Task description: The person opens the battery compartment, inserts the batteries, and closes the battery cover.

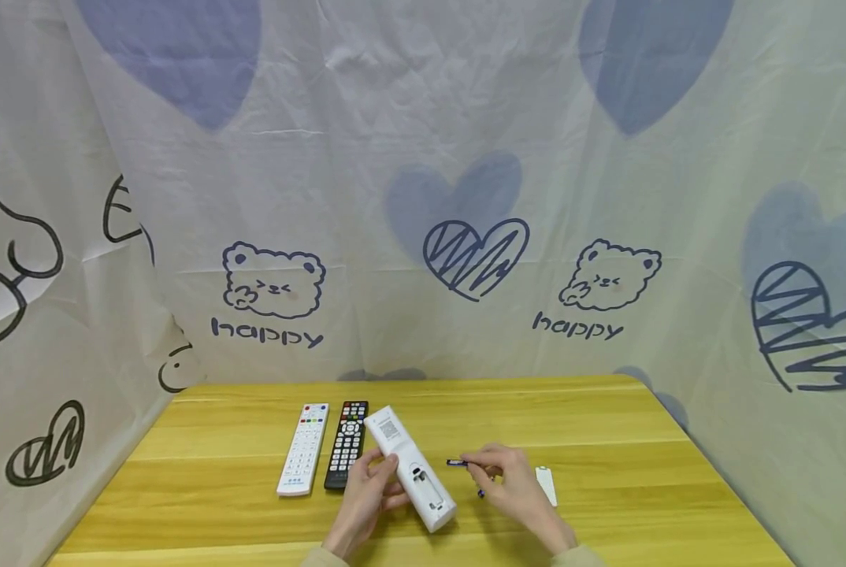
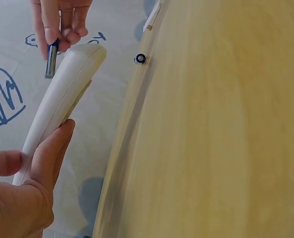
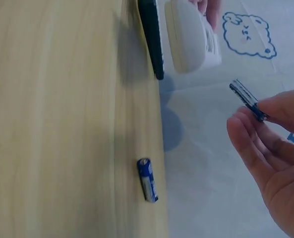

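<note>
My left hand point(image 1: 366, 490) grips a white remote control point(image 1: 398, 449), tilted and lifted above the table. Its back faces up, and the uncovered battery compartment point(image 1: 427, 488) shows metal contacts near its lower end. To the right of it, my right hand point(image 1: 511, 482) pinches a dark blue and silver battery point(image 3: 247, 99) between thumb and fingertips, apart from the remote. A second blue battery point(image 3: 147, 180) lies on the table under the right hand, mostly hidden by that hand in the head view. Beyond the right hand rests a small white battery cover point(image 1: 547, 485).
Left of my hands, a white remote point(image 1: 302, 449) and a black remote point(image 1: 345, 446) lie side by side, buttons up. The wood-grain table point(image 1: 607, 441) meets a printed cloth point(image 1: 395, 331) at its back, with cloth hanging at both sides too.
</note>
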The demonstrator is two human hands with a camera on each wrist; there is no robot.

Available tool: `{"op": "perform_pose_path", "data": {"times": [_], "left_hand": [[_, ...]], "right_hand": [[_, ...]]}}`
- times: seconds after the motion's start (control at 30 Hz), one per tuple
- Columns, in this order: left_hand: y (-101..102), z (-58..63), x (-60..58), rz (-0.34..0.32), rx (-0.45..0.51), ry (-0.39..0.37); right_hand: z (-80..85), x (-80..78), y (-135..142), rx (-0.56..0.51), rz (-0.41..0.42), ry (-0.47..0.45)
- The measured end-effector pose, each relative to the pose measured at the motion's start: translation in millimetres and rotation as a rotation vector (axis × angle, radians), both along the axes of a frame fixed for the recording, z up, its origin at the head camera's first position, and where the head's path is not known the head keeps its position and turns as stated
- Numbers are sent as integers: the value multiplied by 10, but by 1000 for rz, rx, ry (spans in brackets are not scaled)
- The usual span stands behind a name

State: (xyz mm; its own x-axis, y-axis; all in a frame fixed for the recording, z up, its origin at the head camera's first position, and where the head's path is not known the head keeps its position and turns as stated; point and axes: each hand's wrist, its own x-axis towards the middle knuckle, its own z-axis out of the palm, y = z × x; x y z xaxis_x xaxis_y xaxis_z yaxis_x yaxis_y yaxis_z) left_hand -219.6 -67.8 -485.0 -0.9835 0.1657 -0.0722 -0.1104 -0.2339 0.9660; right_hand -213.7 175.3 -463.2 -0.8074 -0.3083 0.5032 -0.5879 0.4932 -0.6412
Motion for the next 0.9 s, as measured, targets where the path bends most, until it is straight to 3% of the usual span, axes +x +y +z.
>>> {"op": "perform_pose_path", "data": {"times": [0.17,0.4,0.57,0.7,0.9], "left_hand": [[-3,4,-2,-1,15,0],[-9,3,3,0,19,-2],[-5,14,5,-1,23,0],[2,23,13,-8,26,4],[-2,19,10,-21,28,5]], "right_hand": [[24,25,-62,20,49,47],[61,79,-129,54,116,38],[44,86,-157,93,160,94],[16,92,-193,146,164,170],[20,141,-266,206,141,199]]}}
